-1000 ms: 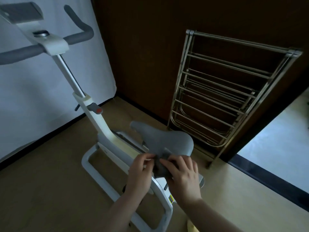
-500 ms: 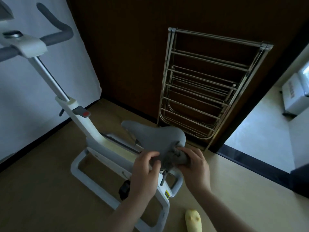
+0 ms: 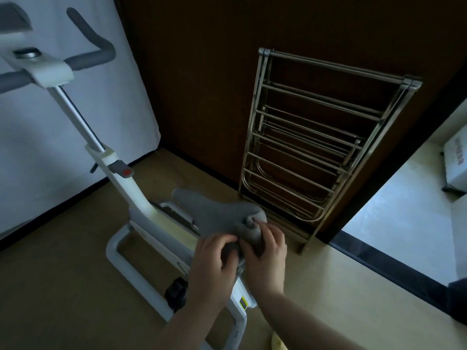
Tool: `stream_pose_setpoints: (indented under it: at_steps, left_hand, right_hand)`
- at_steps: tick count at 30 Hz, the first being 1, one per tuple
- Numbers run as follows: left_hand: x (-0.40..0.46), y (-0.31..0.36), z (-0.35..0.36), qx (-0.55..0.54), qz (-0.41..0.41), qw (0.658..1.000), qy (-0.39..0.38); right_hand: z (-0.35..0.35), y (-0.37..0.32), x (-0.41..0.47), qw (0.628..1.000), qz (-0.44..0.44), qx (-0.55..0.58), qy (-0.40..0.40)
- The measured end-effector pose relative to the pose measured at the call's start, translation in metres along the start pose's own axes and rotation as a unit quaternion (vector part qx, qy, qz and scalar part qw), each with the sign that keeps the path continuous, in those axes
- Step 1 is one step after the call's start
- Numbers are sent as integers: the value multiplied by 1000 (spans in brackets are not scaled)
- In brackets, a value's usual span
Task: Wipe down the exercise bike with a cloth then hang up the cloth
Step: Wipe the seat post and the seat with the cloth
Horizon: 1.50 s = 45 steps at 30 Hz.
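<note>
Head view shows both hands, left hand (image 3: 214, 258) and right hand (image 3: 265, 251), gripping the grey cloth (image 3: 249, 232) on the saddle (image 3: 214, 213), at 6 o'clock; better press flat and wipe toward the nose.

No legible text anywhere. Small yellow-and-black sticker (image 3: 243, 302) on the white rear frame of the exercise bike (image 3: 131, 190), too small to read. Dark printed characters on the white box (image 3: 458, 164) at far right, blurred beyond reading.
</note>
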<state>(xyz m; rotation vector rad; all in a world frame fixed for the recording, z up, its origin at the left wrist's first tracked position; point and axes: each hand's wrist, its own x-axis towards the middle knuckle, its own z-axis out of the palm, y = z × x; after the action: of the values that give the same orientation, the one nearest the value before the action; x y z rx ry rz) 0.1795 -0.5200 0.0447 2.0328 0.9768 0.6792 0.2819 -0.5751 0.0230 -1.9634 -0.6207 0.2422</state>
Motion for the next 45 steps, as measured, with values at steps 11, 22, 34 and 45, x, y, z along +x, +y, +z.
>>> stream_pose_setpoints:
  at_steps: [11,22,34,45]
  left_hand:
    - [26,21,38,96,-34,993,62]
    - [25,21,80,127,-84,964,220]
    - [23,16,57,76,-69,979,177]
    - [21,8,56,55,-55,983,165]
  right_hand:
    - [-17,18,60,989,68,73,-109]
    - [-19,4,142,882,-187,-133,-411]
    - [12,-6,171,856,-127,-196,-462]
    - [-3,11,154,891,-129,-123,-417]
